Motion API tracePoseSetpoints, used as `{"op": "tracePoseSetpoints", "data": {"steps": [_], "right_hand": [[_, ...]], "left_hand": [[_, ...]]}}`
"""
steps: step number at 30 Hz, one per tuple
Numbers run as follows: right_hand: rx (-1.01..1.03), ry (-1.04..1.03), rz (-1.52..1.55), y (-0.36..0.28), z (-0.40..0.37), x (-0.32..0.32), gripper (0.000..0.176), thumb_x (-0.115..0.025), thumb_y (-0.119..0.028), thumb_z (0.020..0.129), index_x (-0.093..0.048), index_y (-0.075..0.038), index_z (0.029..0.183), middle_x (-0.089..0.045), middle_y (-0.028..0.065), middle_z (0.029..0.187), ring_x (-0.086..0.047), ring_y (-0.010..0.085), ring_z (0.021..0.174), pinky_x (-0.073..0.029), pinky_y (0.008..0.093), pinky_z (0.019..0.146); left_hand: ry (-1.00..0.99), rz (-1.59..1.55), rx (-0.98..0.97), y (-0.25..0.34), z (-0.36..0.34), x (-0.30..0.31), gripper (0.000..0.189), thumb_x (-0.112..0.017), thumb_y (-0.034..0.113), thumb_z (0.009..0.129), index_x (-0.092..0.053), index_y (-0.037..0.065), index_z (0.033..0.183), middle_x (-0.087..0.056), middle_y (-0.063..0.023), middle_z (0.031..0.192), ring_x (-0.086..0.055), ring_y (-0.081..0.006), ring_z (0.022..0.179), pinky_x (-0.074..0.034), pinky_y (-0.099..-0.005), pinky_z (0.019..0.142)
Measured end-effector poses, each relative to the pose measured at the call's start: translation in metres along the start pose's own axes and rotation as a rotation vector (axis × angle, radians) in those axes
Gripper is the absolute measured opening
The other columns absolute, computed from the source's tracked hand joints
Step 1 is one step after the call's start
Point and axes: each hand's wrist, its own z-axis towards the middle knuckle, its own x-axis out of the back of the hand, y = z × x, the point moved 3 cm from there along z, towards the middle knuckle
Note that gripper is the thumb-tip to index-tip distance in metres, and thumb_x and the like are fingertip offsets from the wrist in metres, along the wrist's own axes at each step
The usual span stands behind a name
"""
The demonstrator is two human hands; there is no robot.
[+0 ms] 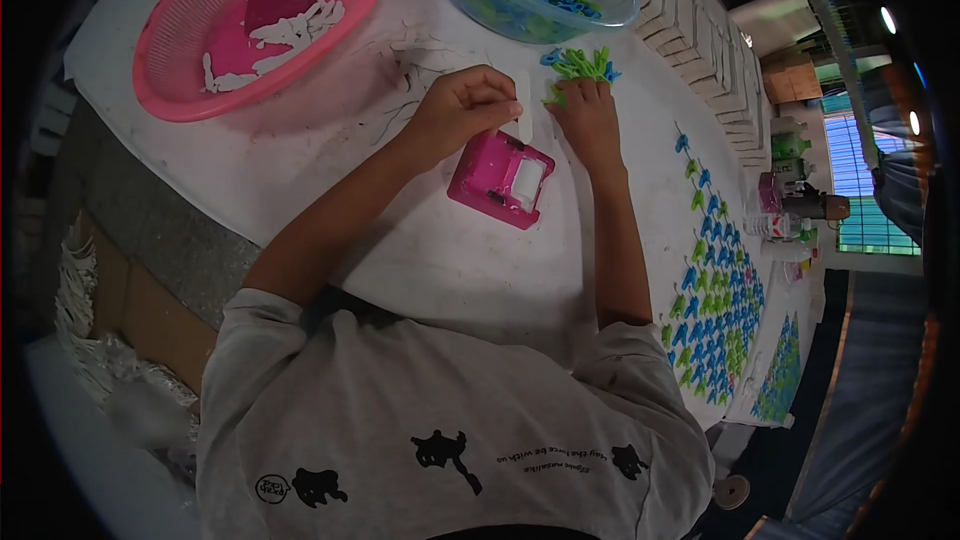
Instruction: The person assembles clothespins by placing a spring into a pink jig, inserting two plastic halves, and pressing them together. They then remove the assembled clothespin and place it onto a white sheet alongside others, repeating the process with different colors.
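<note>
My left hand (468, 112) is closed in a pinch on a flat white strip (524, 105) that stands up above a magenta box. The magenta box (482, 178) lies tilted on the white table just below that hand, with a white block (527, 183) in its right part. My right hand (587, 120) reaches to a small pile of green and blue clips (585, 64), its fingers bent over the near edge of the pile. Whether a clip is between those fingers is hidden.
A pink basket (373, 30) with white pieces stands at the upper left. A clear blue bowl (540, 25) of clips is at the top. Rows of blue and green clips (712, 290) lie at right, beside stacked white strips (700, 50). Bottles (775, 227) stand beyond.
</note>
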Motion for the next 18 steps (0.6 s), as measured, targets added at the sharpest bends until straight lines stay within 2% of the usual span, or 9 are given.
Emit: {"op": "tracePoseSetpoints", "data": {"steps": [2, 3, 5, 6, 8, 9, 11, 14, 18], "right_hand": [[-0.113, 0.04, 0.269, 0.0, -0.007, 0.011, 0.041, -0.076, -0.012, 0.077, -0.06, -0.004, 0.114, -0.062, 0.0109, 0.101, -0.059, 0.0275, 0.093, -0.049, 0.0369, 0.08], [-0.121, 0.042, 0.27, -0.008, -0.008, 0.023, 0.041, -0.076, -0.012, 0.077, -0.06, -0.004, 0.114, -0.062, 0.0109, 0.101, -0.059, 0.0275, 0.093, -0.049, 0.0369, 0.08], [-0.64, 0.125, 0.8, -0.015, -0.018, 0.045, 0.034, -0.071, -0.005, 0.082, -0.058, 0.0, 0.113, -0.064, 0.0096, 0.093, -0.064, 0.0192, 0.083, -0.05, 0.0293, 0.075], [-0.652, 0.123, 0.799, -0.021, -0.021, 0.053, 0.034, -0.071, -0.005, 0.082, -0.058, 0.0, 0.113, -0.064, 0.0096, 0.093, -0.064, 0.0192, 0.083, -0.05, 0.0293, 0.075], [-0.722, 0.321, 1.21, -0.03, -0.031, 0.068, 0.028, -0.063, 0.0, 0.086, -0.055, 0.003, 0.113, -0.065, 0.0094, 0.093, -0.064, 0.0144, 0.083, -0.049, 0.0255, 0.072], [-0.735, 0.324, 1.208, -0.037, -0.034, 0.077, 0.028, -0.063, 0.0, 0.086, -0.055, 0.003, 0.113, -0.065, 0.0094, 0.093, -0.064, 0.0144, 0.083, -0.049, 0.0255, 0.072], [-0.826, 0.504, 1.419, -0.054, -0.044, 0.09, 0.027, -0.06, 0.004, 0.087, -0.054, 0.006, 0.112, -0.067, 0.0129, 0.097, -0.065, 0.0162, 0.088, -0.051, 0.0272, 0.077], [-0.856, 0.683, 1.538, -0.076, -0.057, 0.099, 0.025, -0.059, 0.005, 0.086, -0.054, 0.004, 0.111, -0.068, 0.0167, 0.1, -0.065, 0.0177, 0.092, -0.051, 0.0265, 0.083], [-0.888, 0.792, 1.538, -0.088, -0.069, 0.099, 0.023, -0.059, 0.006, 0.087, -0.054, 0.004, 0.109, -0.068, 0.0187, 0.103, -0.066, 0.0178, 0.093, -0.05, 0.0264, 0.086]], "left_hand": [[-0.015, -0.016, 0.005, 0.0, -0.001, 0.0, 0.013, -0.068, 0.008, 0.088, -0.062, 0.004, 0.099, -0.069, -0.0029, 0.086, -0.06, -0.0052, 0.077, -0.048, -0.0201, 0.069], [-0.023, -0.034, -0.002, -0.001, -0.001, 0.0, 0.012, -0.068, 0.007, 0.088, -0.062, 0.004, 0.099, -0.069, -0.0029, 0.086, -0.06, -0.0053, 0.077, -0.048, -0.0202, 0.069], [-0.036, -0.051, 0.0, -0.001, -0.001, 0.0, 0.012, -0.068, 0.006, 0.088, -0.062, 0.004, 0.098, -0.069, -0.0029, 0.086, -0.06, -0.0053, 0.077, -0.048, -0.0202, 0.069], [-0.052, -0.051, -0.005, 0.0, -0.001, -0.001, 0.012, -0.068, 0.005, 0.088, -0.061, 0.005, 0.098, -0.069, -0.0029, 0.086, -0.061, -0.0055, 0.077, -0.048, -0.0203, 0.069], [-0.074, -0.054, 0.002, 0.0, -0.003, -0.004, 0.011, -0.068, 0.004, 0.088, -0.061, 0.005, 0.098, -0.069, -0.003, 0.086, -0.061, -0.0056, 0.077, -0.048, -0.0204, 0.069], [-0.074, -0.051, -0.022, 0.001, -0.004, -0.006, 0.012, -0.068, 0.004, 0.088, -0.061, 0.004, 0.098, -0.069, -0.0029, 0.085, -0.061, -0.0055, 0.077, -0.048, -0.0205, 0.069], [-0.083, -0.044, -0.035, 0.002, -0.006, -0.009, 0.012, -0.068, 0.004, 0.088, -0.061, 0.004, 0.098, -0.069, -0.0029, 0.085, -0.061, -0.0053, 0.077, -0.048, -0.0205, 0.068], [-0.117, 0.018, -0.041, 0.003, -0.008, -0.013, 0.012, -0.07, 0.004, 0.087, -0.062, 0.003, 0.096, -0.069, -0.0029, 0.083, -0.061, -0.0049, 0.077, -0.047, -0.0205, 0.068], [-0.164, 0.036, -0.043, 0.001, -0.011, -0.018, 0.011, -0.071, 0.004, 0.086, -0.063, 0.002, 0.094, -0.069, -0.0027, 0.081, -0.06, -0.0041, 0.074, -0.047, -0.0202, 0.067]]}}
